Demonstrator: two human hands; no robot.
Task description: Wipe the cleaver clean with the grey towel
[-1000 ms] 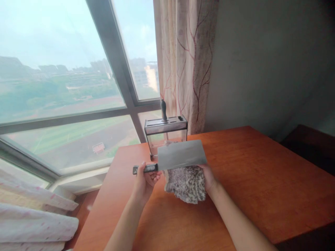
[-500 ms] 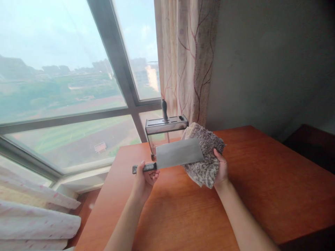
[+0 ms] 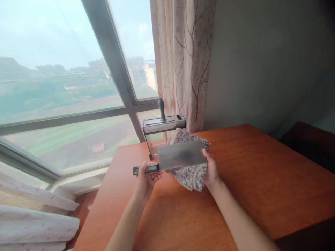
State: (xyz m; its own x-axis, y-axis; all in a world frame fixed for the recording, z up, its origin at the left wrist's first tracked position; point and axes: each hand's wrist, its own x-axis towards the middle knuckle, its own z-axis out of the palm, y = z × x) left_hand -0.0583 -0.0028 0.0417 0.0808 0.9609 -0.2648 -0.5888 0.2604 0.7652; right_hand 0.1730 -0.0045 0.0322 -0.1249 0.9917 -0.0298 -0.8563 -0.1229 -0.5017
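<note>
A cleaver [image 3: 181, 154] with a broad grey blade and a dark handle is held above the table, its blade pointing right. My left hand [image 3: 146, 179] is closed round the handle. A fluffy grey-and-white cloth [image 3: 190, 177] lies behind the blade and shows above and below it. My right hand [image 3: 211, 170] grips the cloth at its right side, with the thumb near the blade's far end; the other fingers are hidden behind the cloth. Just beyond stands a knife block [image 3: 164, 123] with clear sides and a metallic slotted top, a dark-handled tool upright in it.
The reddish-brown wooden table [image 3: 248, 174] stretches under my arms and off to the right. Large windows [image 3: 60, 87] are on the left. A patterned curtain [image 3: 191, 62] hangs behind the knife block, and a pale one [image 3: 36, 223] at the lower left. A grey wall [image 3: 251, 62] stands behind.
My right hand has moved left with the cloth, so the cloth sits further behind the blade and the thumb is at the blade's end. My left hand keeps the handle almost still.
</note>
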